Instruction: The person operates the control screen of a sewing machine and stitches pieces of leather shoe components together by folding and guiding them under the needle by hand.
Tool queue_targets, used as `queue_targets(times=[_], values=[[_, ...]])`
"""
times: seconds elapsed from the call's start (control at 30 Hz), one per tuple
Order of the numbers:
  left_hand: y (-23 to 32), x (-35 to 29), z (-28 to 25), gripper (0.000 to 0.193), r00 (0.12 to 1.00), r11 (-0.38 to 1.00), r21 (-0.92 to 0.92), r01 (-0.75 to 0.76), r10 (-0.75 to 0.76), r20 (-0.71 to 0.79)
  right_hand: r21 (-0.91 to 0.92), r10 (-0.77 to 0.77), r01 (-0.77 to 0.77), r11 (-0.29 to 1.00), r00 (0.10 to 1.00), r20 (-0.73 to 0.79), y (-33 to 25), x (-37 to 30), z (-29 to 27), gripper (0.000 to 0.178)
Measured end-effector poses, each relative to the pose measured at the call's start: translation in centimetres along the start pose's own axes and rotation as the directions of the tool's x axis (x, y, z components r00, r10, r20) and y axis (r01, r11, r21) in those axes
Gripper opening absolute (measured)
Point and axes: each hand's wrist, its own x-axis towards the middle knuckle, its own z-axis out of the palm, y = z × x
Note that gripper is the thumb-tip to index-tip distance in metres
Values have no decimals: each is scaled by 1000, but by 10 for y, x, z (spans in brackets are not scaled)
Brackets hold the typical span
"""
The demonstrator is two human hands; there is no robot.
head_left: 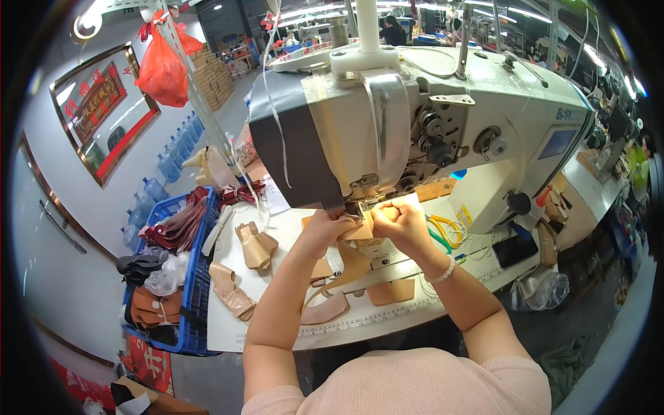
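Tan leather piece (364, 229) pinched by two hands: left hand (325, 232), right hand (400, 220).

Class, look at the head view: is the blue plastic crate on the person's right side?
No: the blue plastic crate sits at the table's left end, left of the left hand.

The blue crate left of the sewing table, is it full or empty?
Full. The blue crate is heaped with dark red, brown and black cut pieces plus a clear plastic bag, some rising above its rim.
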Motion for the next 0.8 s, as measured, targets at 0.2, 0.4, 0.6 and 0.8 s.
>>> queue_targets(times=[0.2, 0.4, 0.6, 0.8], values=[[-9, 4, -3, 9, 995, 994, -63, -92, 93, 21, -16, -7, 7, 1000, 1000, 7, 0, 0, 3, 17], [-10, -5, 0, 16, 962, 963, 44, -267, 269, -38, -344, -332, 278, 897, 937, -108, 12, -8, 1, 24], [-35, -23, 13, 37, 271, -43, 799, -599, 929, 253, -529, -782, 705, 472, 612, 119, 27, -19, -21, 26], [-26, -22, 13, 23, 259, 27, 776, -630, 949, 178, -595, -821, 723, 351, 543, 177, 10, -24, -25, 17]])
